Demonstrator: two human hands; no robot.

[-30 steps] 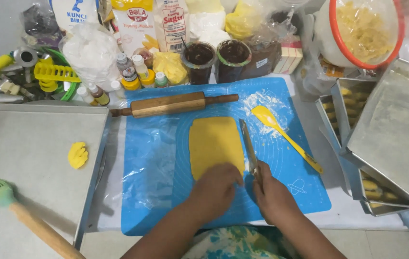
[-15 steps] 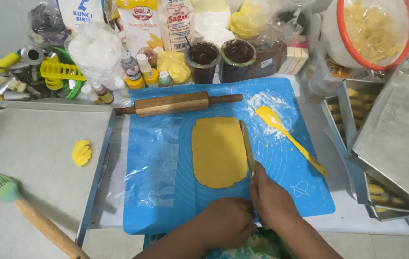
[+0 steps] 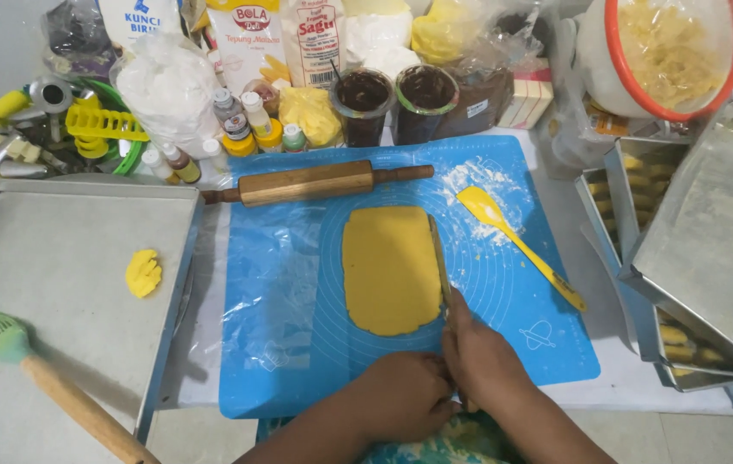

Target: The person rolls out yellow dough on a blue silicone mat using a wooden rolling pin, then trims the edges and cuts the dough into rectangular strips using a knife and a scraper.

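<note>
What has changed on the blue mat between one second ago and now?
The left hand came off the flat yellow dough sheet and drew back to the blue silicone mat's near edge, beside the right hand. The right hand keeps the long thin blade along the dough's right edge. The wooden rolling pin and yellow spatula stayed put.

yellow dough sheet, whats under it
The yellow dough sheet lies flat on the blue silicone mat. The mat's printed rings vanish beneath it, so that patch is hidden.
</note>
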